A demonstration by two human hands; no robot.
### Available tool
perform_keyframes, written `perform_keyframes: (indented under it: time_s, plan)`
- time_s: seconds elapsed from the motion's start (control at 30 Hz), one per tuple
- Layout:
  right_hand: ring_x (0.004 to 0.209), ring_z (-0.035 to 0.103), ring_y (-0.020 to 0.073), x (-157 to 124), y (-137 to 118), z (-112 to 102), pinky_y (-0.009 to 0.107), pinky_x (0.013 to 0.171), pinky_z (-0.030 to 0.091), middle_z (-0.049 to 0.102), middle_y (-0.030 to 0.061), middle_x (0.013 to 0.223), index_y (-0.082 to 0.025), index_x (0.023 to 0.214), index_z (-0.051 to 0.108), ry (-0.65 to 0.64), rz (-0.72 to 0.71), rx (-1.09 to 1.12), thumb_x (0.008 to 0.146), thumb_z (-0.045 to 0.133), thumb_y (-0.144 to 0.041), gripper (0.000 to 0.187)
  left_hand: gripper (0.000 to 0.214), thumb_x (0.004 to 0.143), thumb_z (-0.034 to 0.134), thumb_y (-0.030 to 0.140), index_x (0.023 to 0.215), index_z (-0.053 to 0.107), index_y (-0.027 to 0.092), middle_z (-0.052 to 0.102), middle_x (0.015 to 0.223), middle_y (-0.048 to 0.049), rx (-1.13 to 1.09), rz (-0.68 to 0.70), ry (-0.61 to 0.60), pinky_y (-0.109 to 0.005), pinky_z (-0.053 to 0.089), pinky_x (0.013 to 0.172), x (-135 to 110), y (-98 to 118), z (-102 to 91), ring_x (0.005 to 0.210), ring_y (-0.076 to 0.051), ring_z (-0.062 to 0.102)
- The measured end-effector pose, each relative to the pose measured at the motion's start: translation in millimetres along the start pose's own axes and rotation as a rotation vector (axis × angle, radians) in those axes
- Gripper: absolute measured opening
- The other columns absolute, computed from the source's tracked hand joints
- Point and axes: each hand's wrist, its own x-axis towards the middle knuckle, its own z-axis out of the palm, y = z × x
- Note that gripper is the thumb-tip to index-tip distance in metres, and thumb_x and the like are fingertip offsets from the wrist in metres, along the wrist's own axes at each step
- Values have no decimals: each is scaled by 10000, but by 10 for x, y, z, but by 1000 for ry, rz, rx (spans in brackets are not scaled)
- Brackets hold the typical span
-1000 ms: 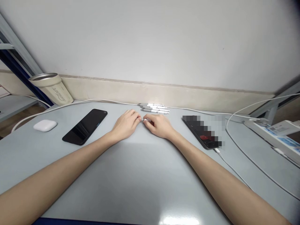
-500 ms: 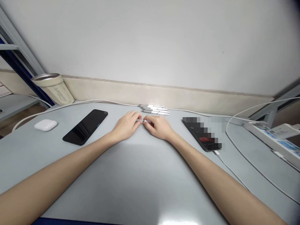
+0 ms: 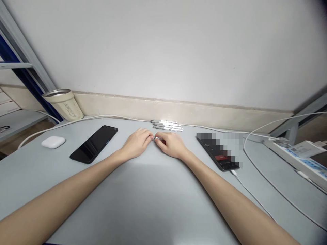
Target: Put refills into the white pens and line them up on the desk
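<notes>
Over the middle of the desk, my left hand (image 3: 138, 143) and my right hand (image 3: 170, 144) nearly meet at the fingertips. Both are closed in a pinch on a slim white and grey pen (image 3: 156, 138). Only a short bit of it shows in the narrow gap between them; my fingers cover the rest. Just beyond my hands, several white and grey pens (image 3: 167, 126) lie side by side near the wall.
To the left are a black phone (image 3: 94, 144), a white earbud case (image 3: 53, 142) and a cream tumbler (image 3: 66, 106). On the right lie a phone on a charging cable (image 3: 217, 153) and a white power strip (image 3: 286, 154). A white cable (image 3: 114, 117) runs along the wall.
The view has tilted up a little, so everything sits lower in the picture. My fingertips are slightly closer together, and less of the pen shows between them.
</notes>
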Motion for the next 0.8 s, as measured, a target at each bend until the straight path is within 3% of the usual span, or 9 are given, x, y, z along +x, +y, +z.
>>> perform_keyframes:
  time_s: [0.13,0.33,0.53,0.8]
  plan:
    - [655,541,149,3,-3,-1,236,586,291,632,1,717,-230,922,605,13,-3,10,908,402,-298,214,223,924,391,329,1053,539,222,620,1066,-40,-36,5,-3,-341,445,834,-2,8,-11,998,-204,549]
    - [786,561,164,24,6,15,238,635,327,645,33,846,-203,876,592,44,-22,22,861,421,-205,171,316,966,253,312,926,554,225,654,928,-17,-41,-50,-86,-316,448,727,1,26,-6,841,-188,598]
    - [705,549,146,13,-7,3,235,611,313,644,12,825,-218,898,606,3,-19,33,876,400,-213,207,246,941,349,361,1036,555,265,662,938,3,-10,-45,-101,-306,438,711,-12,42,-25,829,-191,604]
    - [703,548,159,20,-5,22,246,567,287,652,16,807,-224,822,603,75,104,-23,858,406,-218,200,254,938,304,230,1003,547,200,628,965,-50,76,-48,26,-354,419,816,1,12,-5,923,-209,542]
